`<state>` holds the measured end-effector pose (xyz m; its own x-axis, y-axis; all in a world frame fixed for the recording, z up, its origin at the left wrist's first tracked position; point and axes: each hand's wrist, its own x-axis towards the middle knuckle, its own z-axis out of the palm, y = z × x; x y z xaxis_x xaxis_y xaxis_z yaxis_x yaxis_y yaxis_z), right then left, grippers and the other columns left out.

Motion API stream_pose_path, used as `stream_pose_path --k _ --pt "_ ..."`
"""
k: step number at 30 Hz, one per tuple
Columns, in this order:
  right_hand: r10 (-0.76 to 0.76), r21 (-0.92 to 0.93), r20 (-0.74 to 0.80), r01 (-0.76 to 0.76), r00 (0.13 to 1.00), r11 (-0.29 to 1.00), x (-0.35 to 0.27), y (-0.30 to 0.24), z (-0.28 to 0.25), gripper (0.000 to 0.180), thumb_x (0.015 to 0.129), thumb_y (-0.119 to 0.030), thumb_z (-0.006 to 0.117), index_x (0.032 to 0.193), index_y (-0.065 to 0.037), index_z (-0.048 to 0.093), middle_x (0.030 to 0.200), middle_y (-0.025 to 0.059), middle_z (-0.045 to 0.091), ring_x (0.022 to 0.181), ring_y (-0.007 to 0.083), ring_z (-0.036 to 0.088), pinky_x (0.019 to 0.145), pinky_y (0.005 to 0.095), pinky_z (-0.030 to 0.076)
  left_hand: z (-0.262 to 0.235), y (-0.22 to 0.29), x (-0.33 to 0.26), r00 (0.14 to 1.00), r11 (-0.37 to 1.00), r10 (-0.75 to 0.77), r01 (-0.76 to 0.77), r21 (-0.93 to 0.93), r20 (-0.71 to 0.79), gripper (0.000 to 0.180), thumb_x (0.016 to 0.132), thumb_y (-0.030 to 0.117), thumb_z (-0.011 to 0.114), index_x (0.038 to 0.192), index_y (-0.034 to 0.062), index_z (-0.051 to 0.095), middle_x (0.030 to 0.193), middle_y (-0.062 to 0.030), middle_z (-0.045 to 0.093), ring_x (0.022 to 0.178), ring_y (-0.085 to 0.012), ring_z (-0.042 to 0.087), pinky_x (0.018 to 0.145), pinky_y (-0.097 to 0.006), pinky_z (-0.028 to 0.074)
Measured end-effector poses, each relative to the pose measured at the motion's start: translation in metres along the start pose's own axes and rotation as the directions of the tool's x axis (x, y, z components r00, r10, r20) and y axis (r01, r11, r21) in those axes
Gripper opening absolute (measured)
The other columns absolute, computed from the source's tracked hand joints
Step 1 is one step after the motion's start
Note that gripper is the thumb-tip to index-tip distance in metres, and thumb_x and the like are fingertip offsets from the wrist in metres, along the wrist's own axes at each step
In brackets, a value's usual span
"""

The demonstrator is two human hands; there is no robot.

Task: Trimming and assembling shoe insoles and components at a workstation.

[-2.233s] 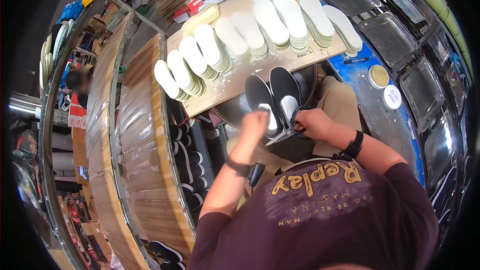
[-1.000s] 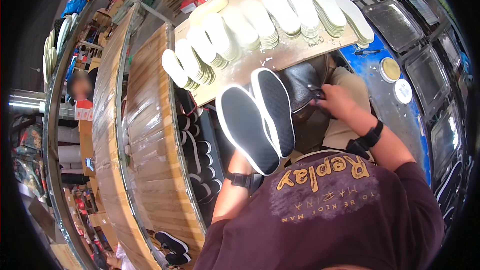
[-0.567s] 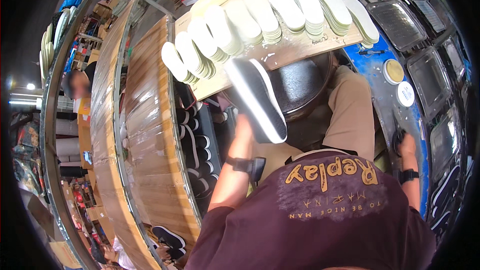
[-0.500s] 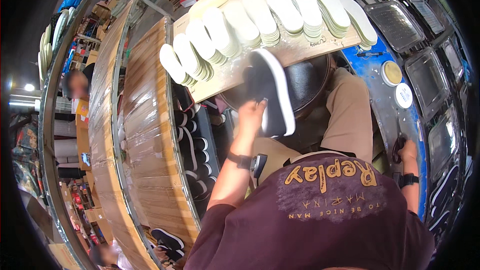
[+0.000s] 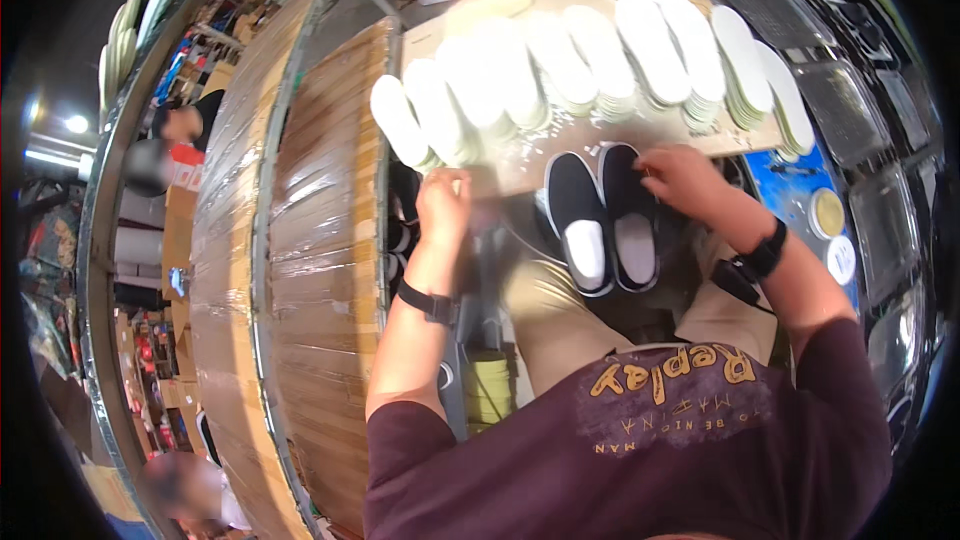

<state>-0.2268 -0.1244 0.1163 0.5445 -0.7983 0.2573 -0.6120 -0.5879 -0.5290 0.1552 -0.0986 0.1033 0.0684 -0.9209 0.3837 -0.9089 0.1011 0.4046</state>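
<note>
Both black shoes (image 5: 578, 190), earlier gripped by the left hand (image 5: 443, 206), now lie side by side, toes far, before the insole board (image 5: 510, 170). That hand is off left, fingers loosely curled; the right hand (image 5: 684, 180) has come over, half-curled beside the right toe. Cannot tell whether either holds anything.
</note>
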Motion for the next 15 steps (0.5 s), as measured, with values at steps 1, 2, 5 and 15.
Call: stream_pose_path --k 1,2,5,15 --pt "-0.155 -0.017 0.032 0.155 0.987 0.988 0.034 -0.008 0.021 0.017 0.074 -0.012 0.061 0.088 -0.004 0.066 0.087 0.0158 0.063 0.085 0.0359 0.062 0.075 0.0459 0.049 -0.008 -0.019 0.013 0.999 0.995 0.031 -0.028 0.093 -0.036 0.01 0.078 0.011 0.069 0.086 0.0053 0.069 0.094 -0.0143 0.066 0.092 -0.0327 0.062 0.083 -0.041 0.049" --pt "-0.178 0.01 0.063 0.178 0.982 0.984 0.066 -0.024 0.042 0.015 0.073 -0.011 0.061 0.086 -0.004 0.066 0.087 0.0161 0.063 0.085 0.036 0.062 0.076 0.0463 0.049 -0.017 -0.037 0.025 1.0 0.993 -0.006 0.008 0.118 -0.014 0.015 0.076 0.011 0.07 0.09 0.0051 0.069 0.099 -0.0139 0.065 0.097 -0.032 0.06 0.086 -0.041 0.048" --pt "-0.347 0.101 0.06 0.34 0.936 0.935 0.15 -0.074 0.091 0.013 0.073 -0.01 0.061 0.081 -0.002 0.066 0.087 0.0179 0.063 0.087 0.0365 0.062 0.079 0.0462 0.049 -0.024 -0.085 0.056 0.999 0.981 -0.032 0.034 0.191 -0.017 0.031 0.072 0.013 0.075 0.1 0.0056 0.067 0.109 -0.0132 0.064 0.105 -0.0311 0.057 0.092 -0.04 0.046" --pt "-0.206 -0.203 0.126 0.228 0.97 0.952 0.283 -0.108 0.176 0.023 0.069 -0.02 0.075 0.081 -0.002 0.071 0.093 0.0121 0.066 0.102 0.0285 0.06 0.089 0.0374 0.048 -0.028 -0.108 0.117 0.897 0.954 -0.024 -0.111 0.279 0.442 0.034 0.07 0.033 0.077 0.087 0.0052 0.069 0.095 -0.0177 0.067 0.092 -0.0351 0.063 0.085 -0.042 0.049"
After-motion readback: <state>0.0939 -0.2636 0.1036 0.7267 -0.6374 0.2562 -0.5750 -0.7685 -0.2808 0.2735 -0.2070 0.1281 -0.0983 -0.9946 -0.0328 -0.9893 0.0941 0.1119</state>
